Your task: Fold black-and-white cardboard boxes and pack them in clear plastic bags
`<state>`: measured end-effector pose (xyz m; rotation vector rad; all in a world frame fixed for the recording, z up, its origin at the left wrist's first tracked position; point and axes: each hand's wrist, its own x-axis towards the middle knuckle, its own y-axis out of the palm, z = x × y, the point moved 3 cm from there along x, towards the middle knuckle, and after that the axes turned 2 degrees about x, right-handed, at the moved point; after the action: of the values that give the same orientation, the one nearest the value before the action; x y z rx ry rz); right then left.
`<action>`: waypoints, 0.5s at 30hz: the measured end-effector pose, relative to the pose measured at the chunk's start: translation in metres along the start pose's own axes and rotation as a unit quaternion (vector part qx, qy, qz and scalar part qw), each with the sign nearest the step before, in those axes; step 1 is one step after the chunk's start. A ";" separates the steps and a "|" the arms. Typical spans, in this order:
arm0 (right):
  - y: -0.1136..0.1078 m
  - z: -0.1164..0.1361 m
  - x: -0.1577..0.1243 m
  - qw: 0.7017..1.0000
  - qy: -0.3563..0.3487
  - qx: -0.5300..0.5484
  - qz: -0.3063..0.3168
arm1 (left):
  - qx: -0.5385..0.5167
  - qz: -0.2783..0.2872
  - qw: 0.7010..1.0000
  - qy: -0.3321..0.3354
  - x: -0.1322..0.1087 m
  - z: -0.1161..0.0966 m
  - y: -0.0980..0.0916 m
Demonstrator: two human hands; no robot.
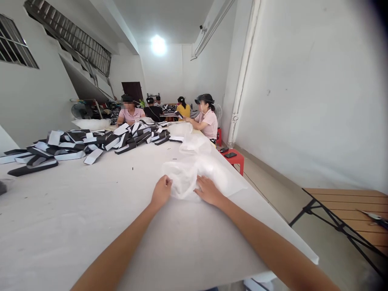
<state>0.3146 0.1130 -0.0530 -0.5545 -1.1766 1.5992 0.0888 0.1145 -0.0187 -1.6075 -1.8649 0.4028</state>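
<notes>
My left hand (161, 192) sits on the near edge of a crumpled clear plastic bag (184, 178), fingers (165, 184) curled against it (pinching or just pressing, I can't tell), while my right hand (208, 191) lies open on top. The bag rests on the white desk (91, 230) — beyond it, to the left, sprawls a heap of black-and-white flat boxes (100, 143), and farther past it sits a co-worker in a pink shirt (207, 123).

Crumpled translucent white plastic sheet (184, 178), loosely bunched in soft folds, across the white tabletop (91, 226)
</notes>
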 end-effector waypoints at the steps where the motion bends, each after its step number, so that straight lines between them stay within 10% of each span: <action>1: -0.001 -0.004 0.001 1.000 0.002 0.000 0.002 | -0.008 -0.020 1.000 -0.015 0.000 0.009 -0.015; 10: -0.031 -0.022 0.001 0.999 -0.029 0.022 0.002 | -0.159 -0.239 0.944 -0.164 -0.034 0.087 -0.175; 15: -0.038 -0.030 -0.003 0.999 0.010 0.031 -0.040 | -0.281 -0.371 0.853 -0.234 -0.077 0.109 -0.242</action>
<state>0.3572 0.1218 -0.0323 -0.4767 -1.1172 1.5530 -0.1633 0.0091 0.0256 -0.9846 -2.9999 -0.1375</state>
